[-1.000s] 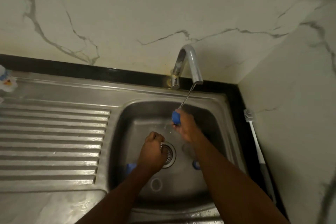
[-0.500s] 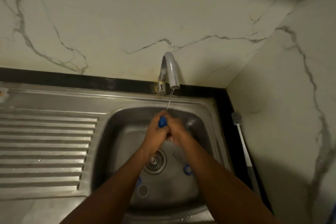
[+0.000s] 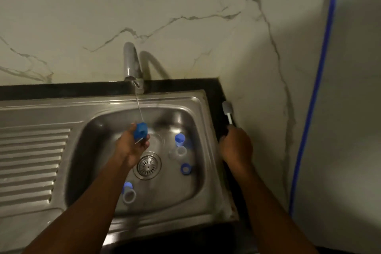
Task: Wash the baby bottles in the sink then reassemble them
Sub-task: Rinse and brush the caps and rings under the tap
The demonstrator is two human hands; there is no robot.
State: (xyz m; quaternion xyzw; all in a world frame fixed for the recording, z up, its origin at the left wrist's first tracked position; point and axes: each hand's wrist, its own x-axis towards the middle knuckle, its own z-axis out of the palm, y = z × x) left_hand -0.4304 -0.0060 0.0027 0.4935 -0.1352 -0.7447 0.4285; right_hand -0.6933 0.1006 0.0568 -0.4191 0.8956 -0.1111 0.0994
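1. Nearest, in the sink, a clear ring with a blue piece lies on the basin floor, near-left of the drain.
2. Right of the drain lies a blue ring. Just beyond it sits a clear part with a blue cap.
3. The left hand curls round a blue bottle part, holding it above the basin in the thin water stream.
4. The right hand, outside the basin on the black counter strip, wraps its fingers round the handle of the bottle brush. The brush's grey head points towards the wall.
5. Farthest back, the faucet runs.
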